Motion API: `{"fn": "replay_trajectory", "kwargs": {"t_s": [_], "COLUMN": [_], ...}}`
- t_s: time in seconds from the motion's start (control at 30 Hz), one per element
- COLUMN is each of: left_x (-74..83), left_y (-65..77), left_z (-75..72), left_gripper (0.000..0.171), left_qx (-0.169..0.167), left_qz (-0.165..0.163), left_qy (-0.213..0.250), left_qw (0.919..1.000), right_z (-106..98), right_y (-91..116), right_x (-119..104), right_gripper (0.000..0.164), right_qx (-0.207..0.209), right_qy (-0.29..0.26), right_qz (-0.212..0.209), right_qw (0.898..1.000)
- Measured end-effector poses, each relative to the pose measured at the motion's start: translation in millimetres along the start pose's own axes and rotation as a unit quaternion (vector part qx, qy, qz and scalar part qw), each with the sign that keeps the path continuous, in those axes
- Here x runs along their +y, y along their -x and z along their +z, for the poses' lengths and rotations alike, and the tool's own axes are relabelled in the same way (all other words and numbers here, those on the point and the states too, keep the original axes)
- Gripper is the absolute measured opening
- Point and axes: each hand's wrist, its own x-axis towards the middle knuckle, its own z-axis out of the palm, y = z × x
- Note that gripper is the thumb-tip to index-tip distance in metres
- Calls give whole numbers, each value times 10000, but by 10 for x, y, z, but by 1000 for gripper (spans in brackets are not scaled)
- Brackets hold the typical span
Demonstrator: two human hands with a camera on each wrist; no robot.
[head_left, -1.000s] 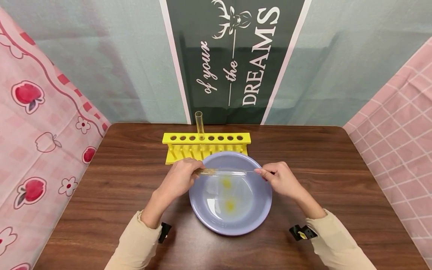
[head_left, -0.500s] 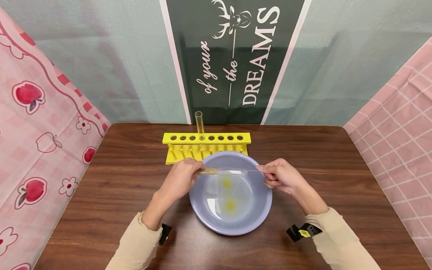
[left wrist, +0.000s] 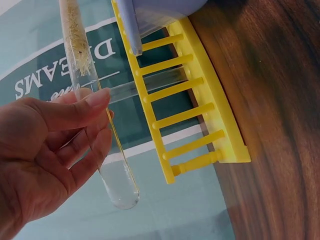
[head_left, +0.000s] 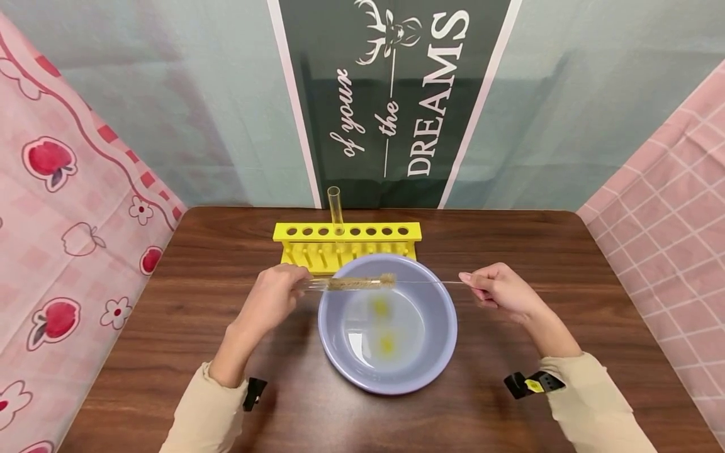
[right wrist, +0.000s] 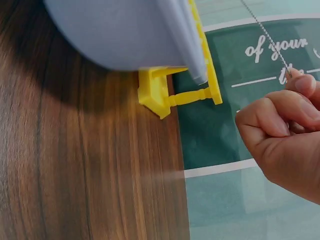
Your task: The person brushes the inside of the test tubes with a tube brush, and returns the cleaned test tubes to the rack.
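Note:
My left hand (head_left: 272,296) grips a clear glass test tube (left wrist: 122,192), thumb and fingers around it near its rounded end. Tan bristles of a test tube brush (head_left: 387,280) fill part of the tube and stick out slightly at its mouth. The brush's thin twisted-wire handle (right wrist: 267,35) runs rightward to my right hand (head_left: 506,292), which pinches it between thumb and fingers. Tube and brush lie almost level above the far part of a lavender basin (head_left: 444,343). Liquid and two blurry yellow patches show in the basin.
Behind the basin stands a yellow test tube rack (head_left: 280,233), partly covered by the basin's rim. One upright test tube (head_left: 335,204) is in it. The brown wooden table (head_left: 510,245) ends at a printed cloth backdrop, with pink cloths at both sides.
My hands have moved apart: the left goes left with the test tube, the right goes right with the wire handle. The bristles have slid toward the tube's mouth and partly out.

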Motion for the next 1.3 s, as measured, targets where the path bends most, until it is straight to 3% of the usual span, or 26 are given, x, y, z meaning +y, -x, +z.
{"fn": "replay_trajectory", "kwargs": {"t_s": [0.13, 0.23, 0.33, 0.4, 0.47, 0.57, 0.63, 0.7, 0.73, 0.8, 0.83, 0.93, 1.0, 1.03, 1.1, 1.17, 1.23, 1.3], "left_x": [-39, -64, -84, -91, -98, -104, -111, -116, -117, -119, -116, -105, -96, -90, -81, -72, -68, -69], "left_y": [10, 14, 12, 11, 12, 14, 14, 11, 10, 7, 5, 8, 10, 10, 11, 9, 10, 14], "left_z": [13, 16, 6, -13, -28, -48, -56, -60, -63, -61, -58, -40, -24, -16, -1, 9, 21, 35], "left_gripper": [26, 25, 25, 26, 26, 25, 25, 25, 25, 25, 24, 23, 23, 23, 23, 23, 23, 23], "left_qx": [-179, -309, -390, -457, -545, -654, -709, -724, -733, -717, -694, -575, -471, -421, -335, -277, -239, -232], "left_qz": [-117, -176, -237, -301, -339, -363, -339, -342, -351, -362, -387, -377, -316, -293, -242, -196, -196, -200], "left_qy": [91, 170, 294, 413, 513, 614, 625, 618, 620, 586, 561, 485, 399, 367, 283, 202, 133, 78], "left_qw": [9997, 9992, 9985, 9976, 9966, 9953, 9949, 9949, 9948, 9951, 9953, 9965, 9976, 9980, 9987, 9992, 9994, 9995], "right_z": [45, 86, 120, 132, 131, 114, 111, 124, 138, 173, 196, 244, 240, 224, 171, 119, 84, 71], "right_y": [3, 8, 9, 2, -15, -60, -90, -99, -93, -56, -24, 74, 120, 130, 128, 112, 94, 82], "right_x": [27, 67, 128, 175, 226, 299, 334, 338, 325, 279, 237, 118, 74, 70, 97, 132, 156, 159], "right_gripper": [43, 40, 38, 37, 34, 32, 36, 39, 39, 34, 32, 33, 36, 37, 38, 40, 43, 44], "right_qx": [550, 857, 1175, 1375, 1547, 1750, 1867, 1942, 1947, 1858, 1779, 1514, 1417, 1385, 1305, 1095, 838, 577], "right_qy": [1621, 2430, 2912, 3208, 3465, 3848, 3986, 4071, 4060, 3823, 3678, 2968, 2536, 2350, 1935, 1311, 529, -281], "right_qz": [-293, -713, -1430, -2102, -2858, -3961, -4491, -4741, -4743, -4514, -4276, -3267, -2457, -2057, -1348, -910, -658, -484], "right_qw": [9848, 9636, 9386, 9132, 8799, 8151, 7775, 7561, 7565, 7846, 8064, 8845, 9248, 9398, 9630, 9811, 9929, 9968]}}
